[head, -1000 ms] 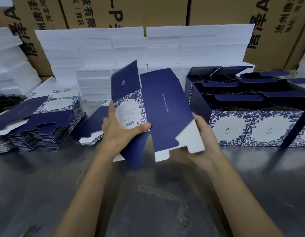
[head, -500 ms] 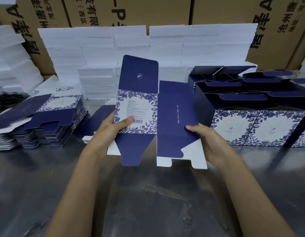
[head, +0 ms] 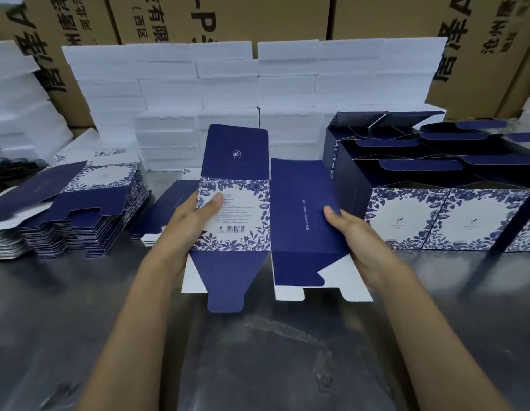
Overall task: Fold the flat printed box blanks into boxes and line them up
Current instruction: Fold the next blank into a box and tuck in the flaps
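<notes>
both hands (head: 195,221) (head: 361,241) pinch the box blank (head: 269,209), thumbs on top, fingers hidden behind it.

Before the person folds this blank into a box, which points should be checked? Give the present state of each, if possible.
1. Left hand holds the blank at the flowered panel: ok.
2. Right hand holds the plain blue panel: ok.
3. Bottom flaps hang free above the table: ok.
4. Space in the row of finished boxes: cannot tell.
5. More blanks in the stack: ok.
</notes>
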{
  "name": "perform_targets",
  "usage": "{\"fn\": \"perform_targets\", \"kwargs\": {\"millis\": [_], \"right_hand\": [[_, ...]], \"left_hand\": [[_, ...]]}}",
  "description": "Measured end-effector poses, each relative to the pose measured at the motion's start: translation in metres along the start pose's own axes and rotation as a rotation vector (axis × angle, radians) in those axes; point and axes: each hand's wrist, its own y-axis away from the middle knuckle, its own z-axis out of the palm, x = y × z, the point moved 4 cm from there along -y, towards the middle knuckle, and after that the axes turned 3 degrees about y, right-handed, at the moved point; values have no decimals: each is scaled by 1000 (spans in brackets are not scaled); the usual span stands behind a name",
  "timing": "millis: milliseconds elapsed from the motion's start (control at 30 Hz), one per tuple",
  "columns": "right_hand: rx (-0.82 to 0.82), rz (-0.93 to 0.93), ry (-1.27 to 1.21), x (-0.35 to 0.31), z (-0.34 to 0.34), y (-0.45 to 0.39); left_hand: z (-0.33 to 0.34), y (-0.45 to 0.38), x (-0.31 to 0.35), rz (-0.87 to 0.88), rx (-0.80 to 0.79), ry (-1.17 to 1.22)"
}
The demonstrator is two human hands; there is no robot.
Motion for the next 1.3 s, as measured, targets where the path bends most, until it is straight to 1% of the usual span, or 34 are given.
{"fn": "perform_targets", "kwargs": {"millis": [67,133,200,267,333,433,500,533,600,633,700,800,867,900,967,1067,1133,1200,1267,1300], "right_hand": [[20,-23,45,-3,-1,2],[-10,-14,40,-3,-1,4],[-53,36,-3,-2,0,5],[-59,82,-26,-1,3,6],[-26,46,-19,-3,2,4],[89,-41,-15,-10,-4,4],[142,-81,-25,-16,-8,5],[141,-91,-42,-19,-8,6],[76,-82,-77,-22,-6,8],[32,-62,-86,-22,-4,9],[-17,-28,-72,-21,-2,11],[13,-40,-17,-21,-3,11],[58,-29,-21,-23,-4,12],[75,-14,-25,-22,-5,13],[70,-3,-47,-21,-6,14],[11,-31,-128,-22,-1,16],[-36,-26,-235,-22,4,17],[-40,-9,-265,-21,5,16],[-101,-25,-246,-20,6,14],[-142,-57,-214,-20,6,13]], "left_hand": [[1,0,-3,-30,10,-21],[-2,-3,-6,-38,56,-65],[-10,-5,-7,-44,127,-152],[-14,-6,-5,-49,158,-245],[-10,-6,-6,-64,92,-242],[2,-4,-13,-147,-32,-153],[9,-2,-18,-166,-50,-145],[11,-2,-19,-150,-22,-179],[12,-4,-18,-74,55,-253],[13,-5,-16,-51,87,-247],[13,-6,-15,-63,138,-183],[12,-9,-18,-82,229,-190],[13,-10,-15,-20,257,-267],[16,-10,-11,25,220,-332],[23,-10,-7,74,63,-440],[37,1,-6,39,-257,-531],[49,10,-5,32,-411,-498],[60,16,-2,74,-481,-406],[66,18,-1,125,-471,-342],[68,18,0,152,-441,-313]]}}
